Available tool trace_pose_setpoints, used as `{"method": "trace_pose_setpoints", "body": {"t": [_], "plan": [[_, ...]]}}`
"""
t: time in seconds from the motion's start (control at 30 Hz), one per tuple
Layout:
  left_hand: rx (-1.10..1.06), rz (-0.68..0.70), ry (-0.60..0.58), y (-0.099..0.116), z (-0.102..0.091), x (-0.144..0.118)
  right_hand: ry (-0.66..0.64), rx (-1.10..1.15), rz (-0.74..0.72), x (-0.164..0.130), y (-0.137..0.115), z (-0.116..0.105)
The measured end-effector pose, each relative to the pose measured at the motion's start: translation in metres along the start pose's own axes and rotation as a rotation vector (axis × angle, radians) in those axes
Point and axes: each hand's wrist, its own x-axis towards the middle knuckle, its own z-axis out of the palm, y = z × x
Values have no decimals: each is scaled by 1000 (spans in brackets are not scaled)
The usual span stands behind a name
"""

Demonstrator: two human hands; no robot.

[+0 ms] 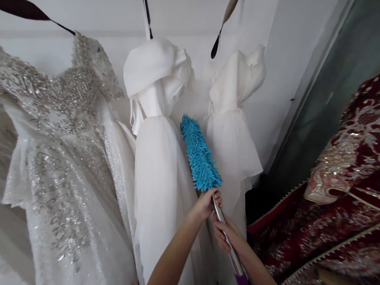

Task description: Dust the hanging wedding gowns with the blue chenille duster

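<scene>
A duster (200, 154) with a fluffy blue head and a silver metal handle points up and away from me. My left hand (208, 202) is wrapped round the handle just below the blue head. Lower down, my right hand (226, 233) grips the same handle, above its purple end. The duster's head lies between a plain white dress (156, 169) on its left and a shorter-looking white dress (230, 128) on its right. Whether the fibres touch either dress I cannot tell.
On the left hangs a white gown (61, 165) with silver beading. Dark red, embroidered garments (352, 186) fill the right side, in front of a dark greenish panel (329, 86). Dark straps (225, 23) hang down the white wall (190, 12) above the dresses.
</scene>
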Motion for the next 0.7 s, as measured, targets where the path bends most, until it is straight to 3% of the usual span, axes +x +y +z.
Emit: {"method": "trace_pose_setpoints", "body": {"t": [0.1, 0.2, 0.4, 0.5, 0.7], "plan": [[11, 111, -45, 11, 16, -19, 48, -23, -41, -13, -11, 6], [43, 165, -65, 13, 20, -39, -4, -84, -42, -21, -14, 12], [81, 185, 7, 7, 7, -70, -125, -176, -69, -22, -3, 27], [102, 206, 26, 3, 0, -79, -105, -210, -92, -22, 9, 34], [140, 258, -57, -1, -11, -95, -37, -295, -80, -23, 29, 40]]}}
